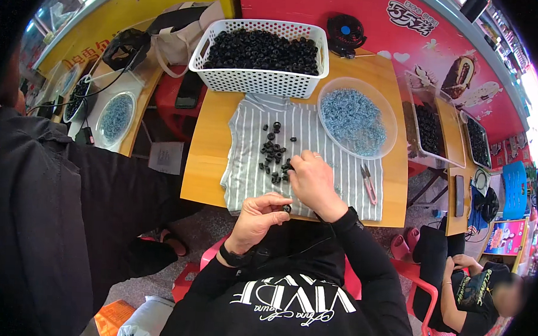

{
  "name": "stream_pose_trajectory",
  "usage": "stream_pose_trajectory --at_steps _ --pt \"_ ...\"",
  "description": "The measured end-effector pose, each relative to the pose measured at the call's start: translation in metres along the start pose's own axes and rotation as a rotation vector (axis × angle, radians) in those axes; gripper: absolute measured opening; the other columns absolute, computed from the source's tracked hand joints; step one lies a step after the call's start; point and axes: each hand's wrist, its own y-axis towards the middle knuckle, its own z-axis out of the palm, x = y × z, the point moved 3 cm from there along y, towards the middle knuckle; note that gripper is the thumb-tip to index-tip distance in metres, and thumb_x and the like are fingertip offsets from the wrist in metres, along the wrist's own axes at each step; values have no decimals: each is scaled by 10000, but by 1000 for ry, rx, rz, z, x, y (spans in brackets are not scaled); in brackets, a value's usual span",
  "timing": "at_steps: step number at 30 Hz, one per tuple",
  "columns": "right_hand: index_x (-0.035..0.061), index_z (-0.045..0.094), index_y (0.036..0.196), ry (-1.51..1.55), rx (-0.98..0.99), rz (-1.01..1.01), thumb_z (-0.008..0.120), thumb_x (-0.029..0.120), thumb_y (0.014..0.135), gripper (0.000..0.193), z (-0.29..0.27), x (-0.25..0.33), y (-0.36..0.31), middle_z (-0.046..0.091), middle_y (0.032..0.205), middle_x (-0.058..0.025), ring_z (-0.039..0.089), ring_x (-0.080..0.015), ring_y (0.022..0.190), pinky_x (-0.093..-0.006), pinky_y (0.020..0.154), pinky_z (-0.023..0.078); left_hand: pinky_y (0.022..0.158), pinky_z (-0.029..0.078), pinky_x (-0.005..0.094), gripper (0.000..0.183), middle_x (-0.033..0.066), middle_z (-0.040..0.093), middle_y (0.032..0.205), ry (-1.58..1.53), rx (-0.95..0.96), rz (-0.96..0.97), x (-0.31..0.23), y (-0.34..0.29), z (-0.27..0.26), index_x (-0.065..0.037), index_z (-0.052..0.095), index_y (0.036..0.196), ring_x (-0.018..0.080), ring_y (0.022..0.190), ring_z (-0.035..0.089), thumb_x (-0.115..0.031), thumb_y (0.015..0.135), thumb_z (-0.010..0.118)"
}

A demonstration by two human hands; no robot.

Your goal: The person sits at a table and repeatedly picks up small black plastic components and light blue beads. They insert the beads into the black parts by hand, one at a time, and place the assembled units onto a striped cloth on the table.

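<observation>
My left hand (257,220) is closed at the table's near edge, pinching a small black ring-shaped part (286,208) between thumb and fingertips. Just beyond it, my right hand (313,179) reaches over the cloth with curled fingers at the right side of a loose pile of small black parts (272,151). Its fingertips are partly hidden, so what they pinch cannot be made out. Beneath both lies a grey-and-white striped cloth (241,144). Small thread snips (369,184) with pinkish handles rest on the cloth to the right of my right hand.
Behind the cloth stands a white perforated basket (257,83) full of black parts. A round clear tub (392,128) of small bluish clear pieces sits at the right. A small black fan (346,33) is at the back. People sit on the left (44,218) and right (471,291).
</observation>
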Motion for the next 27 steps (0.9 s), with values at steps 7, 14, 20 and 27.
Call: stream_pose_trajectory --at_steps 7,14,20,27 --pt "12 610 821 -2 -23 -31 632 61 766 77 5 -4 -3 596 855 -183 613 -379 849 -459 710 511 718 546 250 293 95 662 1033 -121 32 -27 4 3 -5 19 698 1125 169 860 671 103 846 670" --pt "26 581 814 517 30 97 657 41 755 98 -31 -8 -40 568 798 -157 591 -376 787 -477 669 463 718 542 248 298 123 676 1030 -173 45 -39 11 3 -1 21 692 1133 190 851 673 80 841 689" --pt "20 610 822 342 -93 -8 678 -7 748 104 -26 -23 -73 556 776 -145 576 -366 762 -450 648 448 703 526 246 276 126 667 1017 -181 116 -37 14 9 16 23 689 1144 188 845 659 50 870 675" --pt "8 635 862 527 -250 65 674 -58 759 128 -44 -26 -83 575 773 -126 582 -323 744 -398 650 449 799 503 259 342 124 665 1012 -394 142 -134 18 15 24 27 622 1250 187 899 631 -20 914 664"
